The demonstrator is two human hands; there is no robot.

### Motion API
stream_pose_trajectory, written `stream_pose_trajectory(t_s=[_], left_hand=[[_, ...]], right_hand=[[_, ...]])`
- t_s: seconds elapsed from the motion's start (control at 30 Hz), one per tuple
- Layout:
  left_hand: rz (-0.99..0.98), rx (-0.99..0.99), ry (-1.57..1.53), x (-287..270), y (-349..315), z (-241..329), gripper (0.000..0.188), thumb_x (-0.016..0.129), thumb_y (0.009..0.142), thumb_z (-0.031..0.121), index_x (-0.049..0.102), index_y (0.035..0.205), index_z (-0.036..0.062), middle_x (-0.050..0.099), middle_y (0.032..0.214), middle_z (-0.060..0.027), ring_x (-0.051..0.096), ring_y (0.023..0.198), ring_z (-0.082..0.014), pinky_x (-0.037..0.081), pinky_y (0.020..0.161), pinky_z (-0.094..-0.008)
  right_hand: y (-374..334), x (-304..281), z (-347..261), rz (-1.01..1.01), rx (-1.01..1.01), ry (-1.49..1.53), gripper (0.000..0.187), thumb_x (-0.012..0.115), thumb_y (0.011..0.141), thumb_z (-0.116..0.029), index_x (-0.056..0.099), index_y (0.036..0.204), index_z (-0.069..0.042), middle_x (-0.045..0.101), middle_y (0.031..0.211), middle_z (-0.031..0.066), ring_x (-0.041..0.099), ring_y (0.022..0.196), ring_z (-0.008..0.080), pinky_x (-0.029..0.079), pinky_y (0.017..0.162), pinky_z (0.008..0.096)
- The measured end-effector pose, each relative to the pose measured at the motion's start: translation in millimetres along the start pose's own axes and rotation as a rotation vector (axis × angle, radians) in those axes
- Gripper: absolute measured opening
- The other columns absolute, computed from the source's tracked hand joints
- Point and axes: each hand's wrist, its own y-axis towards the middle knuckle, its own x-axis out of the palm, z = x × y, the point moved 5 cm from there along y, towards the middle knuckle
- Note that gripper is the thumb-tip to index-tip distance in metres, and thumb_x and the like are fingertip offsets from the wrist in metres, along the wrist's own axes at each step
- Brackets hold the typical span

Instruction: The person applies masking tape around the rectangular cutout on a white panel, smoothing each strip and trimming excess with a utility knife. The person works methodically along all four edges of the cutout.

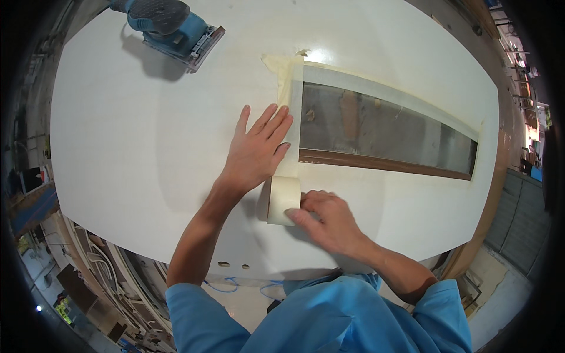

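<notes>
Right now, the left hand [254, 152] is open and flat, with its fingers spread and their tips at a pale strip of tape [296, 106]. The right hand [331, 222] is curled, gripping the side of a fat, cream tape roll [283, 200]. That roll is on a big white board [118, 159], near its 6 o'clock edge. From the roll, the left hand is at 11 o'clock and the right hand at 4 o'clock. A long, dark window [376, 122] sits between 1 and 2 o'clock, with a brown strip [382, 165] along its 6 o'clock side. Far off at 11 o'clock rests a blue sander [170, 32].
</notes>
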Motion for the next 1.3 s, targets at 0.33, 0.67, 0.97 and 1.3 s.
stream_pose_trajectory(t_s=[0.33,0.67,0.97,1.3], left_hand=[[0.401,-0.480,-0.848,-7,-96,45,0.049,0.078,0.086,0.016,0.063,0.131,0.0009,0.064,0.134,-0.0174,0.066,0.119,-0.0333,0.054,0.101,-0.0458],[0.519,-0.519,-0.783,4,-101,92,0.033,0.084,0.082,0.021,0.074,0.103,-0.0013,0.074,0.102,-0.0197,0.071,0.097,-0.0317,0.058,0.078,-0.0379],[0.548,-0.699,-1.222,-19,-119,98,0.025,0.058,0.087,0.012,0.071,0.094,-0.0091,0.073,0.072,-0.0153,0.071,0.061,-0.0217,0.058,0.059,-0.0337],[0.496,-0.752,-1.323,-28,-112,104,0.020,0.058,0.095,0.009,0.070,0.091,-0.0073,0.072,0.072,-0.0107,0.064,0.061,-0.0126,0.050,0.055,-0.0283]], right_hand=[[112,-98,23,0.523,-0.279,-0.305,0.015,0.071,0.094,-0.011,0.070,0.107,-0.002,0.072,0.102,0.0151,0.067,0.093,0.0364,0.052,0.082,0.0432],[220,-89,36,0.366,-0.323,-0.710,0.083,0.089,0.076,-0.049,0.059,0.141,-0.006,0.050,0.150,0.0178,0.046,0.139,0.0390,0.032,0.116,0.0536],[224,-92,50,0.355,-0.266,-0.645,0.084,0.085,0.076,-0.054,0.059,0.141,-0.007,0.050,0.152,0.0149,0.045,0.141,0.0387,0.030,0.117,0.0532],[229,-95,52,0.377,-0.262,-0.608,0.075,0.083,0.080,-0.049,0.062,0.139,-0.009,0.052,0.152,0.0147,0.045,0.141,0.0379,0.030,0.117,0.0524]])
